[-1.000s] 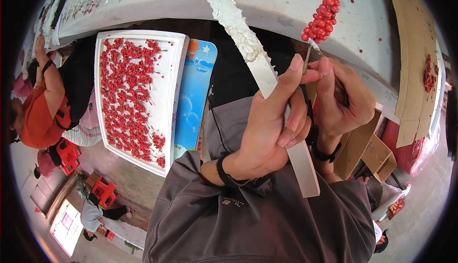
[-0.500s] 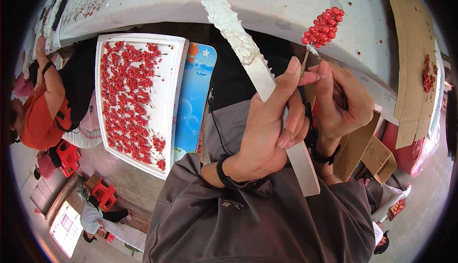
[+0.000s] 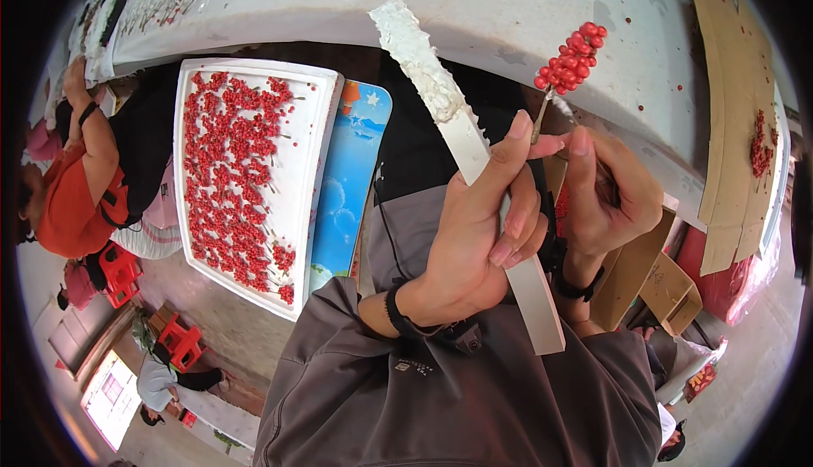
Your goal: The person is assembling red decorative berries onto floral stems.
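Observation:
My left hand [image 3: 474, 221] is closed round a flat white strip [image 3: 538, 306], whose far end is coated with thick white paste [image 3: 417, 56]. Between its thumb and index finger it also pinches the brown stem of an artificial red berry cluster [image 3: 572, 60], which points up and away. Beside it, my right hand [image 3: 611, 192] is closed in a pinch on a thin stick, mostly hidden by the fingers. White paste [image 3: 561, 105] covers the stick's tip, just below the berries and close to the stem. Whether the tip touches the stem I cannot tell.
On my left a white foam tray [image 3: 296, 204] holds rows of red berry sprigs [image 3: 233, 179] above a blue board [image 3: 343, 187]. A grey-white covered table [image 3: 474, 10] spans the far side. Cardboard [image 3: 730, 128] with berries lies right, above open boxes [image 3: 644, 272]. Another person [image 3: 80, 179] works at far left.
The paste-tipped stick has drawn down slightly from the base of the berries. The cluster has turned a little in my left fingers. The whole view has shifted slightly.

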`<state>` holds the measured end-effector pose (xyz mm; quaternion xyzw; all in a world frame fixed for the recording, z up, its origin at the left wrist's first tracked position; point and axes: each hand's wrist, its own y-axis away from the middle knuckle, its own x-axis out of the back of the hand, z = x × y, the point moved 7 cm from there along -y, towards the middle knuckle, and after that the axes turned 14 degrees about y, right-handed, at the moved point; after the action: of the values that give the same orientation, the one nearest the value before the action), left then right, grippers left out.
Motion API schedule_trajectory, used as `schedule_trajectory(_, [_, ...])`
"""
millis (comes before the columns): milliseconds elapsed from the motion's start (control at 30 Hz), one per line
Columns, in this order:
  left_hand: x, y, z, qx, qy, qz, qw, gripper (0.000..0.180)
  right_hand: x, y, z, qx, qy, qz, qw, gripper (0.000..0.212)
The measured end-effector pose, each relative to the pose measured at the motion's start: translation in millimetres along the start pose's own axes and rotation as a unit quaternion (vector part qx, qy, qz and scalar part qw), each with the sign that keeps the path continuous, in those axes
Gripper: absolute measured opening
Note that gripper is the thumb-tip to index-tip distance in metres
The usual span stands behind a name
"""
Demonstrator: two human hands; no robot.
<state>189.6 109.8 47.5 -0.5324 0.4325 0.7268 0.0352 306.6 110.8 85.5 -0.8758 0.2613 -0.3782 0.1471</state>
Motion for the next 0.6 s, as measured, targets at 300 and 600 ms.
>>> schedule_trajectory(300, [2,-7,0,0.056,0.056,-0.051,0.996,0.035,-1,-1,1,-0.002,-0.046,0.004,0.999,0.005])
schedule_trajectory(600, [12,-12,-4,0.142,0.146,-0.119,0.972,0.030,-1,2,2,0.008,-0.054,-0.008,0.998,0.007])
